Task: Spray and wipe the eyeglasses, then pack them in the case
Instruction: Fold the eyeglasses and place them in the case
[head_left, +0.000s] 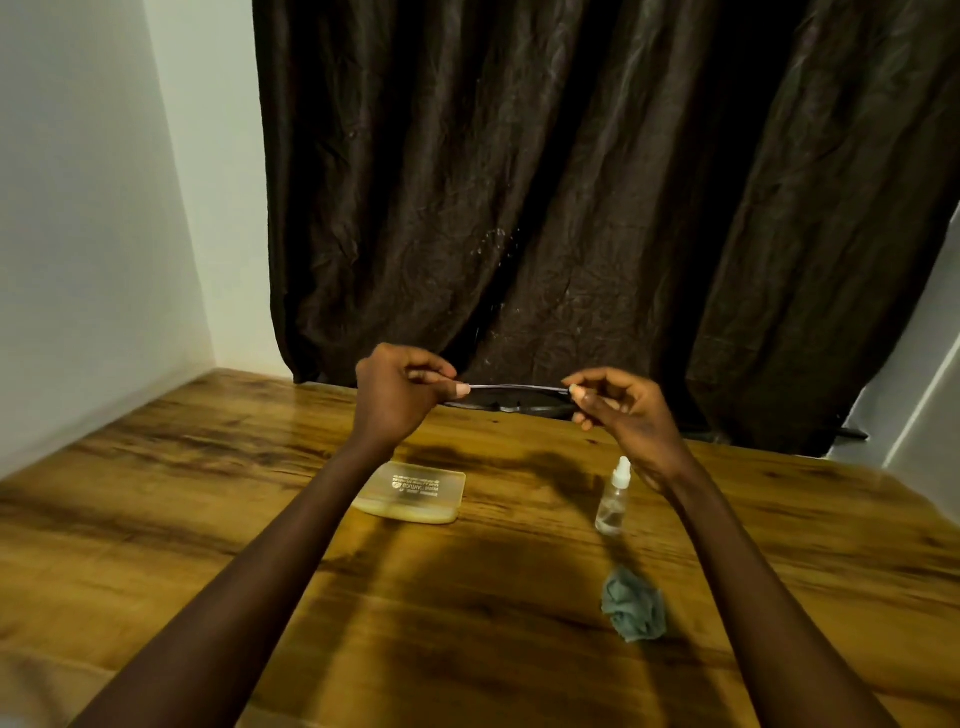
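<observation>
**Glasses up, kit spread out below**

The eyeglasses, thin and dark-framed, were up in the air, stretched level between two hands: the left hand pinched one end, the right hand pinched the other. They showed nearly edge-on, so the lenses could not be made out. Down on the wooden table, the case lay flat by the left wrist, a translucent yellowish box with rounded corners and small print on top, apparently closed. Well to its right the spray bottle stood upright, small, clear and white-capped. Nearer the person, the grey-green cloth sat crumpled in a loose ball, apart from the bottle
</observation>
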